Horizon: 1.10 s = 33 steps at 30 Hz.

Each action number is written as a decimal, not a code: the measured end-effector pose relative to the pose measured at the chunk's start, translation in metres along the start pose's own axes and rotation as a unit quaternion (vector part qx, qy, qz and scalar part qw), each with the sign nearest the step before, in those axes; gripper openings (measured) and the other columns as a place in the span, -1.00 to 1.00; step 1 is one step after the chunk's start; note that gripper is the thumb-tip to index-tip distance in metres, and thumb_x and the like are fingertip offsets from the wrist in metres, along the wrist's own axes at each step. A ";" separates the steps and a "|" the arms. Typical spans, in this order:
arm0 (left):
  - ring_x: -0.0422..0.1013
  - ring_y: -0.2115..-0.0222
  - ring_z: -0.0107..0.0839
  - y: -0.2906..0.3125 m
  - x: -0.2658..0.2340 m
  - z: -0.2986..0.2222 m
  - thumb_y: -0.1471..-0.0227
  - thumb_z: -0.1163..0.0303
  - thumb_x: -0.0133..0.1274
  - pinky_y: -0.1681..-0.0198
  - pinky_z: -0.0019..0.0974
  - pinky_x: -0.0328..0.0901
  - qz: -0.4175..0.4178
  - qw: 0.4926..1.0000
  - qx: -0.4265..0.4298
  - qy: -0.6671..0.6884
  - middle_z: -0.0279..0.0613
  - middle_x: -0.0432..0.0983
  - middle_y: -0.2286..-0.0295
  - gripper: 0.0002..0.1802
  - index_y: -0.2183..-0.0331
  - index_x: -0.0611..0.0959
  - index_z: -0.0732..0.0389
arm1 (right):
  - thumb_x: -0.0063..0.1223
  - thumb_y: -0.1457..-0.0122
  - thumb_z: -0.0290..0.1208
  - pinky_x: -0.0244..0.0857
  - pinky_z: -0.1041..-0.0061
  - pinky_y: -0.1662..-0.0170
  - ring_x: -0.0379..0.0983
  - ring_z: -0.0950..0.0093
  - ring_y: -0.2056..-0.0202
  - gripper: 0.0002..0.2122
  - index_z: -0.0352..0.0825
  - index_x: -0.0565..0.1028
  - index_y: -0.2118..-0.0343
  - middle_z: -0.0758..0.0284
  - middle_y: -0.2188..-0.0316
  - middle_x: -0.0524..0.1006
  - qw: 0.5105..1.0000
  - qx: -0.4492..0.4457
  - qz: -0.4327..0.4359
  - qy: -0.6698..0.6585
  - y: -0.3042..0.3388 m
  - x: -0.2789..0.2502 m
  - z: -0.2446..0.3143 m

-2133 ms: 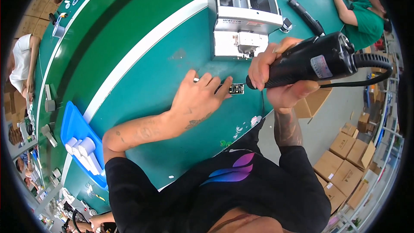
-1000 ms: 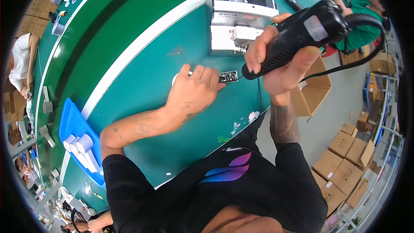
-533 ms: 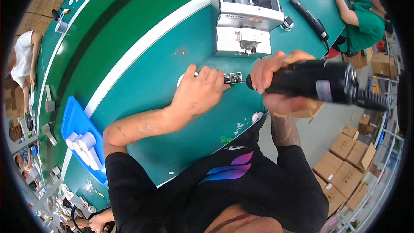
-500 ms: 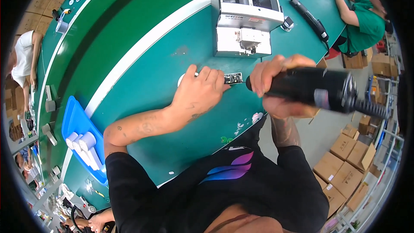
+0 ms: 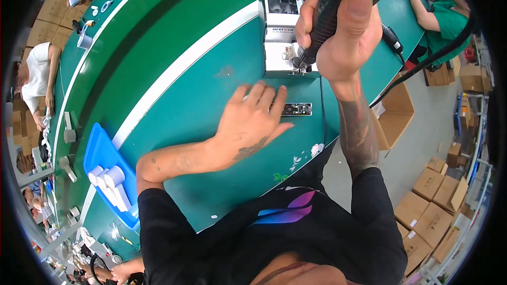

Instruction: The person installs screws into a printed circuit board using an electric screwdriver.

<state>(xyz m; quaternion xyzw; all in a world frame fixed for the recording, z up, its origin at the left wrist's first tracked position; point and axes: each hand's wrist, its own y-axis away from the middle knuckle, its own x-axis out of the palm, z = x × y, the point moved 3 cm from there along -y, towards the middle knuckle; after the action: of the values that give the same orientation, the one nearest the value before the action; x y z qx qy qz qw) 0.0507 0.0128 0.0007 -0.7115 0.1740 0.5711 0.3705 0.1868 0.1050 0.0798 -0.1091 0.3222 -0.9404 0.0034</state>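
Head view: black power screwdriver [image 5: 330, 16] clamped in the right hand [image 5: 346, 47], nose-down at the front of a silver machine [image 5: 277, 34] (cannot tell whether touching). On its near side, a small circuit board [image 5: 298, 109], partly under the left hand [image 5: 248, 121], fingers and thumb apart, any grip hidden. Looks like a pickup step; next probably calls for a steady tip at that machine.

We are in what looks like an electronics workshop, judging by the green workbench [image 5: 185, 100] bearing 1 circuit board [image 5: 300, 109] and 1 boxy machine [image 5: 275, 62], co-workers in white [image 5: 38, 68] and green [image 5: 449, 21], and stacked cardboard cartons [image 5: 432, 222] nearby.
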 end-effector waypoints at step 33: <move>0.46 0.37 -0.30 0.011 -0.018 0.020 0.11 0.11 0.27 0.37 -0.33 0.34 0.179 0.983 -0.034 0.027 -0.14 0.44 0.46 -0.42 0.13 0.54 0.30 | -0.10 0.14 0.59 0.25 0.56 0.60 0.32 0.54 0.70 -0.06 -0.37 0.22 0.10 0.33 0.67 0.36 0.975 0.200 0.076 -0.060 0.068 0.023 -0.004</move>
<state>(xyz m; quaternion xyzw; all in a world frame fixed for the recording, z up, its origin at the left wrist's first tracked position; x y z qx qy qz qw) 0.0244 0.0170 0.0125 -0.6965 0.2890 0.6140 0.2332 0.1594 0.0515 0.0398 -0.1379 0.1339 -0.9745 0.1159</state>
